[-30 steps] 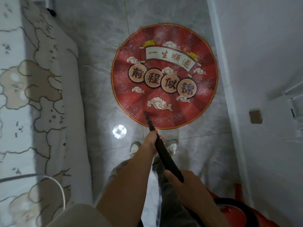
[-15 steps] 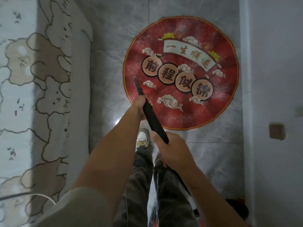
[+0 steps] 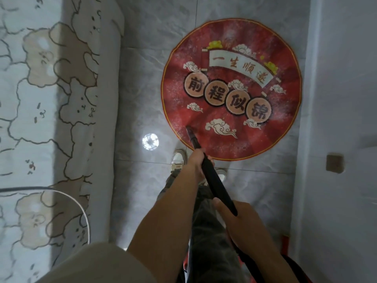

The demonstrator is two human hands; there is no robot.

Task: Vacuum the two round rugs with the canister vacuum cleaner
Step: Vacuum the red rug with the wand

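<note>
Both hands, left hand and right hand, grip vacuum wand; nozzle at red round rug near edge; whitish dust remains; second rug unseen.

A grey marbled tile floor is carrying everything here, its grout lines crossing near and far. A round red rug is lying flat on it at the far right, just beside the wall. Two pale shoes are standing on the tiles at the rug's near edge. A bright reflection is glinting left of them. On the left, a patterned bed is bearing a thin cable.
</note>
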